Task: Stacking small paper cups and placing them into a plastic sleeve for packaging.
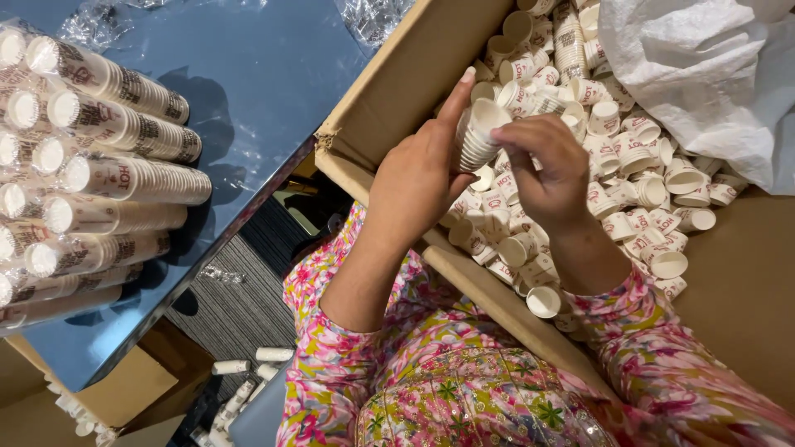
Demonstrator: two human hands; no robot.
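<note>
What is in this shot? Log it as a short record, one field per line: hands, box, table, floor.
left hand: holds a short nested stack of paper cups, index finger raised
right hand: fingers at the stack's rim
box: open cardboard box with many loose small paper cups; crumpled white plastic bag at its far corner
table: blue table with wrapped sleeves of stacked cups lying in rows
floor: a few short cup stacks on grey carpet
clothing: pink floral sleeves
</note>
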